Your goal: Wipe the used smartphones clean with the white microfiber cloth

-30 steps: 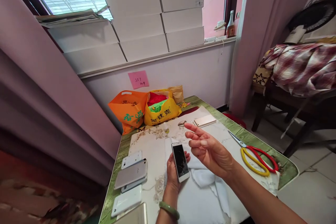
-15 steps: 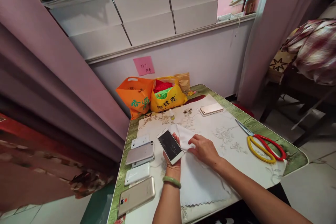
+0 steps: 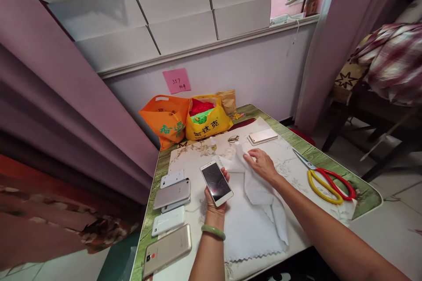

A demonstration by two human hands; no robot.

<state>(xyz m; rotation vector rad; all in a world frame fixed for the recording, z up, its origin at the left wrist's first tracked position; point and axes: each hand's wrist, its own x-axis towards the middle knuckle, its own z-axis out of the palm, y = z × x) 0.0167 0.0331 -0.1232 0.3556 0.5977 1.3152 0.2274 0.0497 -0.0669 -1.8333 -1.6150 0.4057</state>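
A white smartphone (image 3: pixel 216 183) with a dark, cracked-looking screen lies face up in my left hand (image 3: pixel 217 204), whose fingers wrap its edges; a green bangle (image 3: pixel 213 232) circles that wrist. My right hand (image 3: pixel 262 164) pinches a white cloth (image 3: pixel 253 228) and lifts part of it off the table, so it hangs in folds. The cloth's zigzag-cut edge rests near the table's front, beside the left forearm. To the left lie several other phones, among them a silver one (image 3: pixel 172 193), a white one (image 3: pixel 169 220) and a gold one (image 3: pixel 167 251).
Scissors (image 3: pixel 326 180) with red and yellow handles lie at the table's right edge. Farther back are a pinkish phone stack (image 3: pixel 263 136), a small bottle (image 3: pixel 212 143), an orange bag (image 3: pixel 169 118) and a yellow bag (image 3: pixel 209 123). A pink note (image 3: pixel 176 81) is on the wall.
My right hand has moved up and away from me, raising the cloth into folds. The left hand still holds the smartphone, now slightly farther right in view.
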